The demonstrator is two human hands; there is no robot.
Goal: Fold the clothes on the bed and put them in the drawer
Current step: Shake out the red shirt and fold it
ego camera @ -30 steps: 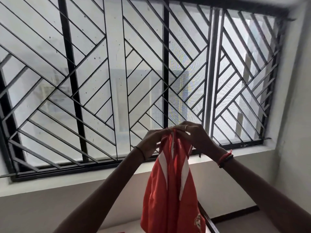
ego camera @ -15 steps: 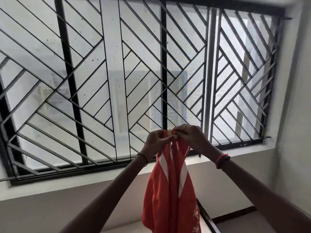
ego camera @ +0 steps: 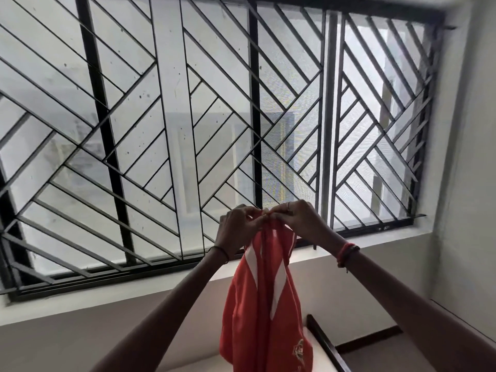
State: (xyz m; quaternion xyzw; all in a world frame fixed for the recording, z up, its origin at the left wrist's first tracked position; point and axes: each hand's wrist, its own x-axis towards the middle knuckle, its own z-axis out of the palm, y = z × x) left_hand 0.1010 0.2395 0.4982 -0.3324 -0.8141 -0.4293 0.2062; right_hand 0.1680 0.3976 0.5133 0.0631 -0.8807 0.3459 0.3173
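Garment (ego camera: 264, 312) red, white stripes, hanging; left hand (ego camera: 236, 228), right hand (ego camera: 300, 221) pinch top.

Both arms are raised in front of a window with a black grille (ego camera: 102, 103) of diagonal bars. The left hand (ego camera: 236, 226) and right hand (ego camera: 300, 224) meet at the top edge of a red garment (ego camera: 265, 304). The fingers (ego camera: 248, 209) of both hands pinch the fabric. The garment hangs bunched between the forearms and shows white stripes and an emblem (ego camera: 298, 351) near its lower edge.

- Right wrist: red bands (ego camera: 346, 253).
- Left wrist: thin dark band (ego camera: 222, 252).
- Right hand: ring (ego camera: 287, 205).

Below the sill (ego camera: 107, 298), a white surface (ego camera: 320, 357) with a dark frame (ego camera: 326, 345) lies partly behind the garment.
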